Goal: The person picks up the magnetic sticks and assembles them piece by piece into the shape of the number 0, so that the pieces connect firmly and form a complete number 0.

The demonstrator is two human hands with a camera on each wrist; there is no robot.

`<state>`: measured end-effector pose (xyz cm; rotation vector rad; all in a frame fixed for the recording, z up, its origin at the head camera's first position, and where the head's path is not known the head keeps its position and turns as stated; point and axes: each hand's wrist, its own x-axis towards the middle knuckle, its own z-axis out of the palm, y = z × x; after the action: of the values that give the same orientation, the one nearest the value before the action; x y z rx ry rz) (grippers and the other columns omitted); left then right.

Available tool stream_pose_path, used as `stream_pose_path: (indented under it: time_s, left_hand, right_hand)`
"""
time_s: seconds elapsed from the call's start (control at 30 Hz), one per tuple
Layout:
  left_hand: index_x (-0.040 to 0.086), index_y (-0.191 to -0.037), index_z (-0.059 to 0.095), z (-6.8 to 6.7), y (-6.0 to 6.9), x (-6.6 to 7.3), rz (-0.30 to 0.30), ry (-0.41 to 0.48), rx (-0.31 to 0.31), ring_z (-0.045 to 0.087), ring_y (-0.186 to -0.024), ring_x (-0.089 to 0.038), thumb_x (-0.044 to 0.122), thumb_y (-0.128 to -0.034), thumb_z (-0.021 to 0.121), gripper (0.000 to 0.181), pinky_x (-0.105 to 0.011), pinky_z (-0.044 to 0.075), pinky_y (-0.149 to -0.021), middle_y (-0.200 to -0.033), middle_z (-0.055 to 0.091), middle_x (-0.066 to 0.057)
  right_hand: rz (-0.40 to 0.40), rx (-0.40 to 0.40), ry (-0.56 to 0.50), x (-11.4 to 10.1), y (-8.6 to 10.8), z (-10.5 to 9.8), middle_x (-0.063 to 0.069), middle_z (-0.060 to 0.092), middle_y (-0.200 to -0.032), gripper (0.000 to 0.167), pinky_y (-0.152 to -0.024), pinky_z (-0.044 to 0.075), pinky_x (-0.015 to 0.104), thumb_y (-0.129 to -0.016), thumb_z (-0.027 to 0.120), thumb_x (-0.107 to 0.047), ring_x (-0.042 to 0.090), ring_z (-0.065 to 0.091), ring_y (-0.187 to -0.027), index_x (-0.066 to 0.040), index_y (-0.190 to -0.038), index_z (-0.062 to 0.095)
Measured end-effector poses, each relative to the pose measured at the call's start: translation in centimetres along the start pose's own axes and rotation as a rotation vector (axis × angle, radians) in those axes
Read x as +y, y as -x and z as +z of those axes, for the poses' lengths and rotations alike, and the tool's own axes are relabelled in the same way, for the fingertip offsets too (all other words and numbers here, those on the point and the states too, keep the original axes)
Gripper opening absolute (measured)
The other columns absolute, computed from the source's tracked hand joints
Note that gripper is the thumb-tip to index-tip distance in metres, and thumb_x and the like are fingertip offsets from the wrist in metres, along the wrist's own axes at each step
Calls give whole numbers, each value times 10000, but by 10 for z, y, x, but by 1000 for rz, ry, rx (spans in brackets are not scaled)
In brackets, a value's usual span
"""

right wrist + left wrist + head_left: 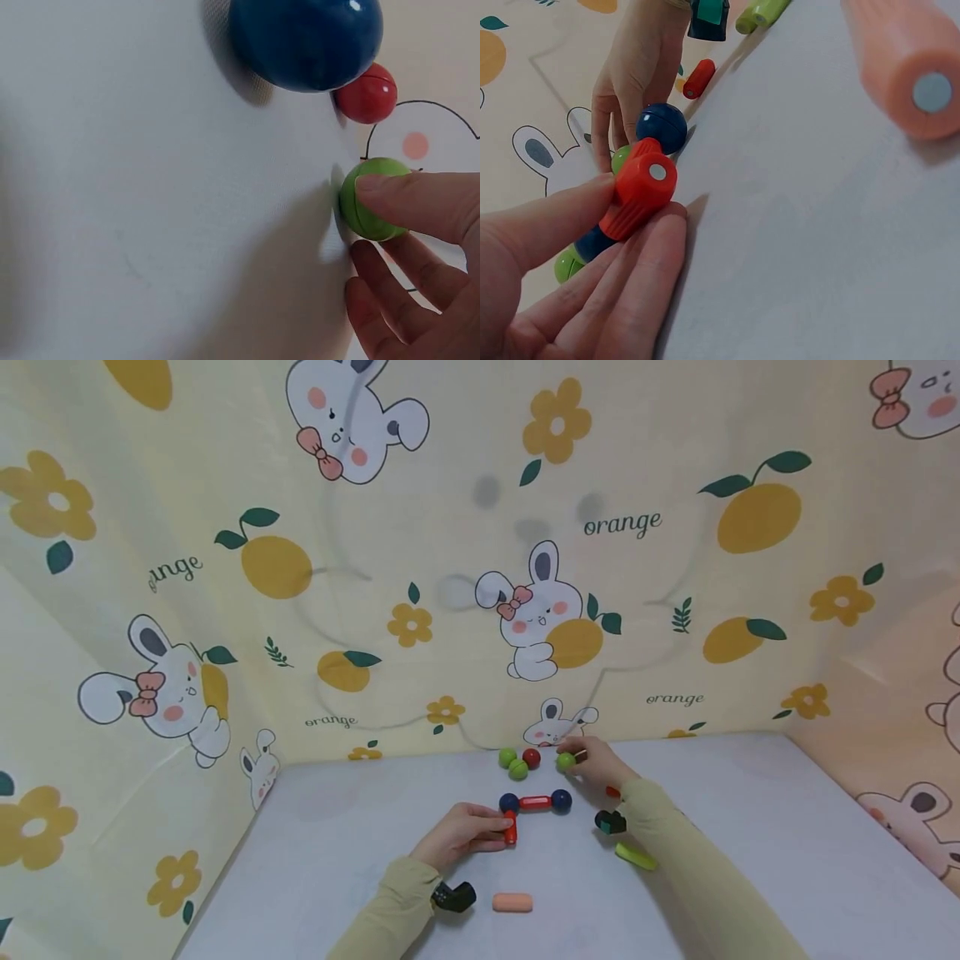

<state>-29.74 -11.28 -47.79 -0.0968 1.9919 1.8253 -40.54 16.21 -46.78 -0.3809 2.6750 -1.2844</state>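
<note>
Two hands reach over the white table (322,843), and the gap between them looks like the thing to watch. Nearer side: the left hand (463,833), thumb and fingers pinching a glossy red ribbed rod (511,831). Its long axis runs away from the person, near end free with a silvery disc showing, far end up against a shiny dark blue ball (509,803). Farther off and to the right: the right hand (602,764), thumb and fingers pinching a small lime-green ball (566,762), close to the backdrop; whether that ball touches the table, I cannot tell. So it lies beyond and right of the held rod, whose free end points the other way, and the right hand is nearer the right-hand blue ball (561,801).

On to the count, near to far! One smooth peach-pink rod (512,902), lying crosswise. Lime-green rod (636,857): at least one beside the right forearm, perhaps two. Red rods, three: one held, one lying crosswise between the blue balls, one partly hidden behind the right sleeve. Blue balls, two. Green balls, three: one pinched, two clustered left of it. Red ball (531,758), just one, beside that pair.
</note>
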Motion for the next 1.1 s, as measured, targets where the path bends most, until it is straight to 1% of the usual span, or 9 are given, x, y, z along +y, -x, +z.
stream_pose_path:
  time_s: [0.1, 0.27, 0.37, 0.5, 0.63, 0.73, 0.87, 0.93, 1.1]
  left_hand:
    - [-16, -1043, 693, 1, 0, 1, -6, 1, 11, 700, -801, -221, 118, -813, 765, 275, -313, 569, -720, -911, 702, -133]
    - [-13, -1051, 691, 4, 1, 2, -4, 1, 27, 700, -802, -224, 112, -810, 767, 282, -313, 569, -719, -910, 700, -131]
    - [-12, -1060, 687, 5, 1, 2, -7, -4, 35, 700, -800, -223, 122, -807, 771, 299, -308, 568, -719, -909, 701, -128]
    - [-5, -1069, 683, 6, 0, 3, -19, -17, 49, 702, -788, -212, 149, -801, 780, 324, -293, 567, -712, -900, 702, -122]
    - [4, -1062, 686, 6, -1, 3, -32, -24, 54, 702, -768, -194, 168, -796, 784, 328, -284, 567, -706, -885, 706, -116]
    - [2, -1066, 685, 6, -1, 3, -31, -24, 49, 700, -760, -186, 177, -798, 783, 334, -284, 567, -707, -884, 709, -112]
    - [-4, -1076, 678, 6, 0, 3, -28, -23, 39, 701, -758, -186, 173, -805, 778, 339, -283, 566, -708, -895, 707, -116]
    - [-13, -1076, 674, 6, 1, 4, -29, -12, 30, 699, -756, -186, 157, -812, 772, 329, -286, 567, -711, -900, 702, -127]
    - [-37, -1079, 667, 5, 2, 6, -25, 14, 5, 697, -762, -187, 117, -825, 756, 311, -300, 567, -725, -915, 698, -146]
  right_hand:
    - [-3, 4, 11, 0, 1, -1, 88, 605, -1171, 382, -904, 486, 421, -835, 702, -14, 272, 555, -1050, -76, -1205, 627]
    - [-54, 8, 11, -1, 10, -4, 114, 608, -1163, 352, -917, 481, 418, -833, 713, -25, 268, 569, -1020, -43, -1176, 637]
    - [-87, 3, -1, -9, 19, -7, 112, 610, -1165, 364, -916, 481, 425, -843, 714, -52, 259, 579, -1006, -27, -1196, 625]
    - [-89, -6, -45, -25, 34, -9, 77, 622, -1144, 368, -897, 486, 424, -854, 730, -142, 237, 587, -996, -73, -1203, 634]
    - [-100, -63, -98, -39, 50, -1, 64, 633, -1118, 367, -882, 494, 427, -861, 730, -226, 235, 583, -1009, -94, -1190, 635]
    - [-95, -142, -157, -45, 63, 10, 65, 643, -1082, 378, -852, 507, 406, -869, 720, -249, 232, 585, -979, -73, -1188, 623]
    - [-43, -259, -267, -47, 81, 26, 60, 668, -1009, 374, -800, 523, 358, -873, 714, -260, 239, 615, -893, -61, -1173, 615]
    - [-20, -306, -316, -47, 89, 34, 68, 675, -993, 370, -791, 525, 345, -880, 705, -259, 249, 629, -878, -44, -1164, 602]
    - [10, -347, -347, -48, 102, 50, 59, 678, -954, 366, -752, 522, 318, -874, 708, -281, 232, 632, -838, -26, -1118, 613]
